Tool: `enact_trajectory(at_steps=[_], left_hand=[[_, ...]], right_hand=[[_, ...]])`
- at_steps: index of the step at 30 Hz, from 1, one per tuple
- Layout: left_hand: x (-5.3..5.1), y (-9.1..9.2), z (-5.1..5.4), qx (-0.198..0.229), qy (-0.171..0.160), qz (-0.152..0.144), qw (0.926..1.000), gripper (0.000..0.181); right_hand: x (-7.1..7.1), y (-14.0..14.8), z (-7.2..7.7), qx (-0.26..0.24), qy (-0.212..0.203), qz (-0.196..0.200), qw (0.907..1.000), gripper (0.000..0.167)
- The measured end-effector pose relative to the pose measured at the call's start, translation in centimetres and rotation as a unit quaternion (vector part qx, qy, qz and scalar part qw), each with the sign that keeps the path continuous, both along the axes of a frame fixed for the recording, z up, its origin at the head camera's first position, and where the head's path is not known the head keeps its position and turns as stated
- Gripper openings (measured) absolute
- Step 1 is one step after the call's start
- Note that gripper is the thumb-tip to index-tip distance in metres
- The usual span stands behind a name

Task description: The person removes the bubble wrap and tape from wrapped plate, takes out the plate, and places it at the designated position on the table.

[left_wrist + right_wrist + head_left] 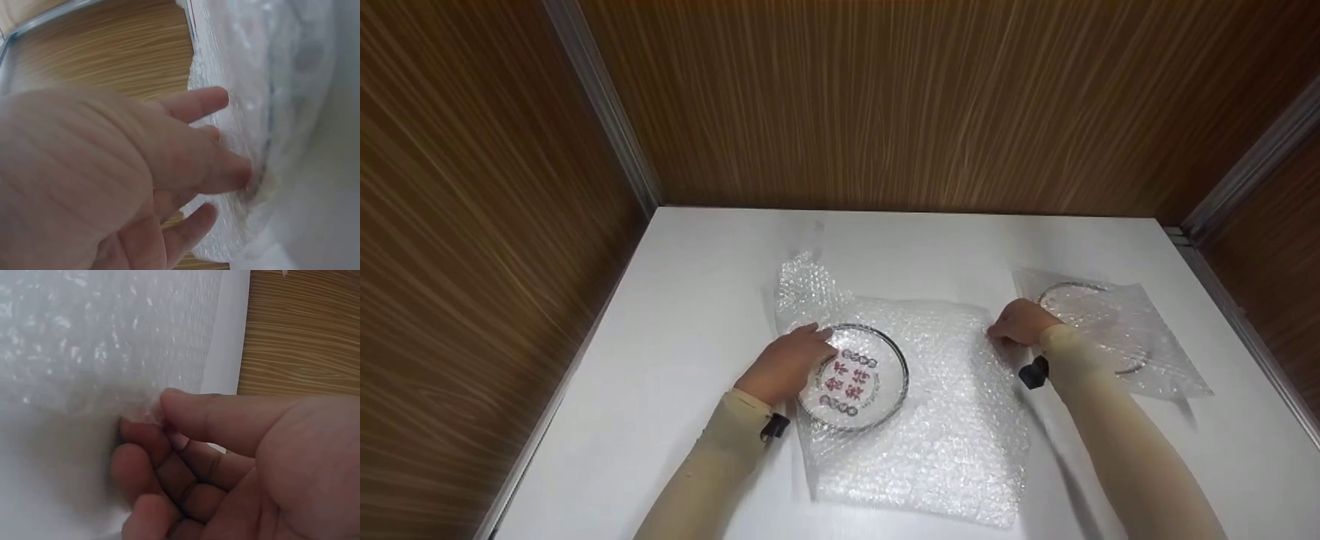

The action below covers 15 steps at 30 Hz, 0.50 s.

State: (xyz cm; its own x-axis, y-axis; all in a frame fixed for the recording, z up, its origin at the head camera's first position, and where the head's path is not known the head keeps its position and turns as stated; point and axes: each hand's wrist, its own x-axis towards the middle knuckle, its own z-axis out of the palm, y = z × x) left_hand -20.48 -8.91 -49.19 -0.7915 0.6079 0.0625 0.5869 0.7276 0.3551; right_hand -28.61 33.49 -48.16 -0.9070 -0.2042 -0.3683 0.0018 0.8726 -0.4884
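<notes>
A round clear plate [887,390] with a dark rim and red characters lies on the left part of a bubble wrap sheet [952,450]. My left hand [789,365] rests at its upper left rim; in the left wrist view the fingers of that hand [169,163] are spread against the wrap and the rim. Between thumb and index finger, my right hand [1024,322] pinches the right edge of the sheet. In the right wrist view, the pinched edge of bubble wrap [84,343] is slightly raised and the hand's other fingers [132,469] are curled.
Right of my right hand lies another round rimmed item [1080,300] inside a clear plastic wrapping [1159,345], partly hidden by the forearm. The white table [697,247] is bordered by wood-grain panels [870,105] at the back and both sides.
</notes>
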Motion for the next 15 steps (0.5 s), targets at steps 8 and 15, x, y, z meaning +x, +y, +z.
enact_trajectory(at_steps=[8, 15], left_hand=[[-0.09, 0.06, 0.17, -0.001, -0.012, -0.004, 0.9999, 0.037], [0.04, 0.56, 0.57, -0.026, -0.022, -0.002, 0.9994, 0.028]], right_hand=[[-0.44, 0.17, -0.6, 0.033, 0.03, 0.047, 0.9979, 0.028], [-0.29, -0.14, -0.79, 0.03, 0.066, 0.023, 0.9971, 0.021]])
